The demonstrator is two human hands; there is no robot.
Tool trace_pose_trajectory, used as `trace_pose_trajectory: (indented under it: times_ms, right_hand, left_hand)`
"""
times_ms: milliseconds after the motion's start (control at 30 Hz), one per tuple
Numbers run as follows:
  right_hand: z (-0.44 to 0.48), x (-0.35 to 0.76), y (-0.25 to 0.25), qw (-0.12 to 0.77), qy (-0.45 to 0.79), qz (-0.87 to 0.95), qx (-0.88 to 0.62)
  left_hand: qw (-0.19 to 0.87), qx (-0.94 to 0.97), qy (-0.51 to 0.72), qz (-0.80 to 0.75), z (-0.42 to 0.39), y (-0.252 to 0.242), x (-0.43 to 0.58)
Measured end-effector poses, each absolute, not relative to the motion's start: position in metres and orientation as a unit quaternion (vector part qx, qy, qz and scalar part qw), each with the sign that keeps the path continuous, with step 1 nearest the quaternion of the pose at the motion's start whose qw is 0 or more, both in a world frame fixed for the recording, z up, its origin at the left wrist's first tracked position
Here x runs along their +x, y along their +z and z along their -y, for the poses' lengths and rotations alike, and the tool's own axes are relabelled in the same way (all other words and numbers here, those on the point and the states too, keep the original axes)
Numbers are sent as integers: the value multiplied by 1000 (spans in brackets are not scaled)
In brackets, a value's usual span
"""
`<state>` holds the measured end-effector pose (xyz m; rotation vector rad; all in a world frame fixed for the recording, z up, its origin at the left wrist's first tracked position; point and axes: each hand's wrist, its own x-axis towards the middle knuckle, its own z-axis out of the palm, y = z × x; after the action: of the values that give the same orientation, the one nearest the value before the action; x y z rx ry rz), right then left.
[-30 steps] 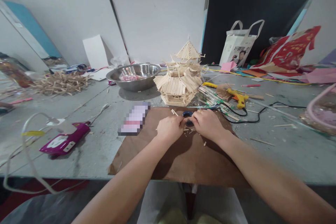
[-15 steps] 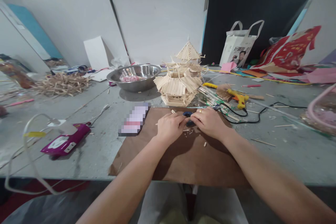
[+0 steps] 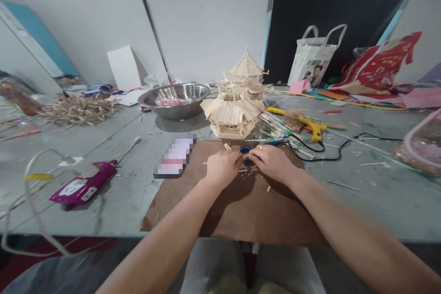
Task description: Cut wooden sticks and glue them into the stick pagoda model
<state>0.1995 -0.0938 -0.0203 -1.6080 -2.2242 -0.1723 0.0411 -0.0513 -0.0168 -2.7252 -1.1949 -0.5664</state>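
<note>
My left hand (image 3: 223, 165) and my right hand (image 3: 274, 161) rest close together over the brown sheet (image 3: 241, 220), fingers pinched. Between their fingertips a short, thin wooden stick (image 3: 247, 155) seems to run, mostly covered by the fingers. Just behind lies a dark blue tool (image 3: 245, 149), its middle hidden by my right hand, so its kind is unclear. Short stick offcuts (image 3: 268, 189) are scattered on the sheet near both hands. Beyond them stands a tiered pagoda model (image 3: 234, 112) built from pale wooden sticks.
A phone (image 3: 175, 156) lies left of the sheet, a purple power strip (image 3: 84, 186) further left. Behind are a steel bowl (image 3: 177, 112) and a heap of sticks (image 3: 79, 109). To the right are wrapped sticks (image 3: 280, 126), a yellow glue gun (image 3: 313, 128) and its black cord (image 3: 339, 149).
Both hands stay almost in place, with a slight shift of the fingers. The thin stick between the fingertips and the blue tool behind show a little more now.
</note>
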Motion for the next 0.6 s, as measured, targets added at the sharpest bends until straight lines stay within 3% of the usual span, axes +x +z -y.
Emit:
trace_pose_trajectory:
  times_ms: [600]
  right_hand:
    - [100,191,-19,186,-100,747,-630]
  left_hand:
    - [46,-883,-188,427,54,-14,42]
